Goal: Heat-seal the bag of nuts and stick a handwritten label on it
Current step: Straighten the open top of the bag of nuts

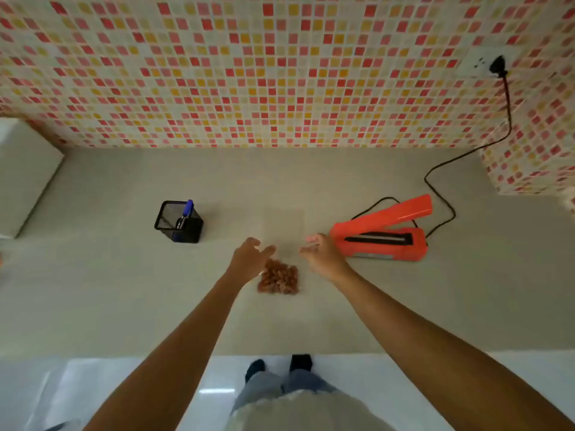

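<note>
A clear plastic bag (281,237) lies flat on the grey counter, its brown nuts (278,279) bunched at the near end. My left hand (250,258) hovers at the bag's left side with fingers apart, holding nothing. My right hand (320,255) hovers at the bag's right side, palm turned inward, also empty. An orange heat sealer (381,237) stands just right of my right hand with its lid arm raised. A blue pen (185,213) stands in a black mesh holder (179,222) to the left.
The sealer's black cord (448,213) loops across the counter up to a wall socket (497,65) at the top right. A white box (25,175) sits at the far left. The tiled wall (280,73) closes the back, and the counter's front edge (280,356) is near my legs.
</note>
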Available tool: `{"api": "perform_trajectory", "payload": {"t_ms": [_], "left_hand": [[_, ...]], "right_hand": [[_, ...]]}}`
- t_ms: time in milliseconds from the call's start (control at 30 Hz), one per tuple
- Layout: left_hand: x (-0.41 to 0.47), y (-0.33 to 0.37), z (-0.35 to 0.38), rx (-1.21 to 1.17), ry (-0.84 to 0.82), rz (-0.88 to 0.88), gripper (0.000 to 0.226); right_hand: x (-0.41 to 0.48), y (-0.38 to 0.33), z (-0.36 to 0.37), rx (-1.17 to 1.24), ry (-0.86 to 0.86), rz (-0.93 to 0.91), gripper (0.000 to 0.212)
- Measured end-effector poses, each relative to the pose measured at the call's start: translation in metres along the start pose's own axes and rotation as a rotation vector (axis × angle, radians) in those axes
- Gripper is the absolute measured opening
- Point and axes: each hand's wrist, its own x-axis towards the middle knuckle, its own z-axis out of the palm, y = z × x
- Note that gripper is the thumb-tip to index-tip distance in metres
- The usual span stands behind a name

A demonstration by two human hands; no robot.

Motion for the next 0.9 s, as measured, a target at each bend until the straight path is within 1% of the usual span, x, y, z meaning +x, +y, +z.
{"api": "perform_trajectory", "payload": {"t_ms": [133, 300, 400, 467, 533, 567, 600, 633, 667, 733, 833, 900], "left_hand": [[0.024, -0.004, 0.018, -0.063, 0.04, -0.083, 0.054], [0.039, -0.005, 0.03, 0.066, 0.139, -0.08, 0.053], [0.048, -0.004, 0.025, -0.056, 0.103, -0.11, 0.055], [0.056, -0.006, 0.021, -0.16, 0.051, -0.139, 0.062], [0.063, -0.008, 0.015, -0.208, 0.01, -0.163, 0.067], [0.066, -0.011, 0.012, -0.211, -0.011, -0.165, 0.064], [0.069, -0.012, 0.01, -0.214, -0.028, -0.154, 0.053], [0.07, -0.014, 0.008, -0.225, -0.051, -0.136, 0.036], [0.07, -0.015, 0.007, -0.237, -0.077, -0.112, 0.026], [0.068, -0.017, 0.006, -0.251, -0.118, -0.048, 0.027], [0.062, -0.019, 0.006, -0.326, -0.147, 0.031, 0.001], [0.058, -0.019, 0.007, -0.369, -0.179, 0.06, 0.008]], "right_hand": [[0.012, 0.003, 0.007, -0.071, 0.029, 0.081, 0.043], [0.025, 0.007, 0.018, -0.089, 0.046, 0.132, 0.044], [0.029, 0.007, 0.019, -0.076, 0.071, 0.141, 0.048], [0.033, 0.009, 0.02, -0.044, 0.078, 0.152, 0.048], [0.037, 0.01, 0.021, -0.003, 0.083, 0.174, 0.051], [0.038, 0.011, 0.022, 0.018, 0.074, 0.191, 0.054], [0.039, 0.012, 0.023, 0.041, 0.063, 0.202, 0.056], [0.039, 0.012, 0.023, 0.068, 0.052, 0.21, 0.056], [0.039, 0.012, 0.022, 0.085, 0.045, 0.207, 0.056], [0.037, 0.014, 0.021, 0.117, 0.034, 0.193, 0.055], [0.033, 0.018, 0.021, 0.22, -0.019, 0.187, 0.044], [0.031, 0.022, 0.02, 0.269, -0.059, 0.158, 0.033]]}}
